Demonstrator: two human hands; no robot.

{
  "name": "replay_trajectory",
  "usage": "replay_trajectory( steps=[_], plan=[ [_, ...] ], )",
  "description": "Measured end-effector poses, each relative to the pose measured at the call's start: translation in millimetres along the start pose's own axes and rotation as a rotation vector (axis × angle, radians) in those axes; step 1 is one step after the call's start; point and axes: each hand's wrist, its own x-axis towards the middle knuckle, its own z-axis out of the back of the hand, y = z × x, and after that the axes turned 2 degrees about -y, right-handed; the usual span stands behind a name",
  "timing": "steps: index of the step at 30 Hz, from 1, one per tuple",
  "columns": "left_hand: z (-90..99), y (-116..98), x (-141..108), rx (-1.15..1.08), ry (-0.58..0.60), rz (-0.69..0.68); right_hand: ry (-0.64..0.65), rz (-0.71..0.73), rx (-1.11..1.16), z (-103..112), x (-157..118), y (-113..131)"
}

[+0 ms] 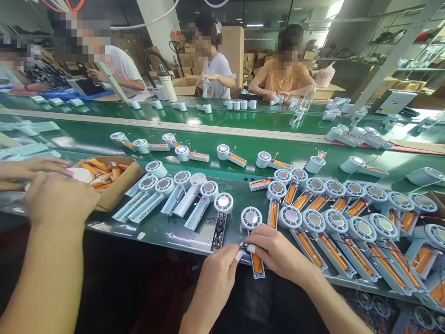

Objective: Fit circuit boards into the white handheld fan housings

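Observation:
At the bench's front edge, my left hand [217, 273] and my right hand [278, 250] meet fingertip to fingertip. Between them is pinched a small dark part [244, 246], perhaps a wire connector; its exact kind is too small to make out. Pale coverings show on some fingertips. Directly beneath lies an open handheld fan [251, 218], its orange battery [257, 265] exposed in the handle and partly hidden by my right hand. Just left of it lies another fan [223, 202] with a dark circuit board [219, 230] in its handle.
Rows of open fans [347, 222] crowd the right side. Closed fans [153, 199] lie left, near a cardboard box [121, 185] of orange batteries. A co-worker's arm [52, 241] reaches in there. More fans sit on the green conveyor [208, 178]; several people work across it.

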Motion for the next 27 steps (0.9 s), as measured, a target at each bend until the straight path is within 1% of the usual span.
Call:
replay_trajectory(
  steps=[4,7,11,14,16,18,20,22,23,24,25,27],
  plan=[
    [-0.6,0.1,0.1,0.138,0.006,-0.064,0.040,0.033,-0.085,1.8,1.2,1.9],
    [0.1,0.0,0.7,0.189,0.020,-0.093,0.052,0.073,-0.146,3.9,3.2,3.4],
    [0.7,-0.5,1.5,0.156,0.051,-0.061,0.026,0.084,-0.165,0.7,3.6,1.9],
    [-2.2,-2.5,0.4,0.084,0.040,-0.001,-0.044,0.055,-0.127,-7.0,0.7,0.1],
    [-6.3,-4.2,-1.6,0.027,0.019,0.073,-0.105,0.002,-0.047,-11.3,-3.9,-0.3],
    [-11.3,-5.2,-4.3,-0.022,0.004,0.168,-0.165,-0.085,0.069,-12.6,-10.7,-0.1],
    [-15.9,-4.7,-7.1,-0.041,-0.005,0.263,-0.253,-0.187,0.157,-10.1,-19.0,0.4],
    [-19.1,-3.2,-9.6,-0.043,-0.019,0.342,-0.353,-0.310,0.177,-5.5,-26.6,1.3],
    [-20.1,-2.4,-10.5,-0.044,-0.024,0.371,-0.369,-0.368,0.172,-3.1,-29.5,2.2],
    [-20.7,-1.7,-11.3,-0.045,-0.024,0.387,-0.349,-0.420,0.168,-1.3,-31.8,3.6],
    [-20.9,-1.1,-11.7,-0.045,-0.024,0.388,-0.297,-0.459,0.171,0.0,-33.4,5.3],
    [-20.8,-0.4,-11.9,-0.030,-0.022,0.345,-0.172,-0.484,0.196,0.3,-35.3,9.6]
  ],
)
